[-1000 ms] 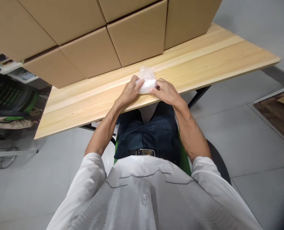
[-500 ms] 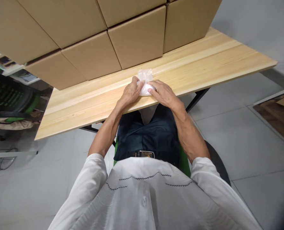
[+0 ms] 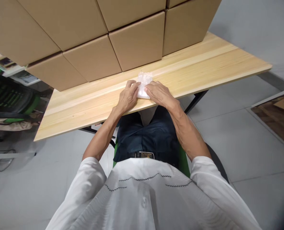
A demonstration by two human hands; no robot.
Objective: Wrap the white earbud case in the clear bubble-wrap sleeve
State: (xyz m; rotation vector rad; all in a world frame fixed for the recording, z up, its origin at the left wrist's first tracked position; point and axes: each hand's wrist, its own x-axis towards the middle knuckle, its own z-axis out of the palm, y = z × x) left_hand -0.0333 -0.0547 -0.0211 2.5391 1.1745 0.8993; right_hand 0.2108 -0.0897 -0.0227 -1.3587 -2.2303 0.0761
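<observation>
The left hand (image 3: 128, 95)'s bent fingers touch the left edge of a small clear-and-white plastic bag (image 3: 142, 92); the right hand (image 3: 159, 92)'s thumb and fingers lie over its right side. I cannot tell whether either hand pinches the bag or only presses it, since the undersides of the fingers are hidden. The bag lies at the centre of the frame, close to the front edge of a table (image 3: 216, 64); its contents are hard to make out, and the right hand covers part of it.

The tabletop is pale, striped wood, slanting across the picture, with a black leg (image 3: 195, 100) below. Brown boxes (image 3: 137, 41) are stacked along its far side, cut off by the top of the frame. Below centre, dark trousers (image 3: 148, 137) and a white shirt (image 3: 139, 195) hide most of a green seat (image 3: 185, 163). The floor (image 3: 257, 137) is grey tile. At left, a dark chair (image 3: 10, 92) and the shelf (image 3: 14, 70) above it are blurred; a brown panel (image 3: 278, 116) runs off the right edge.
</observation>
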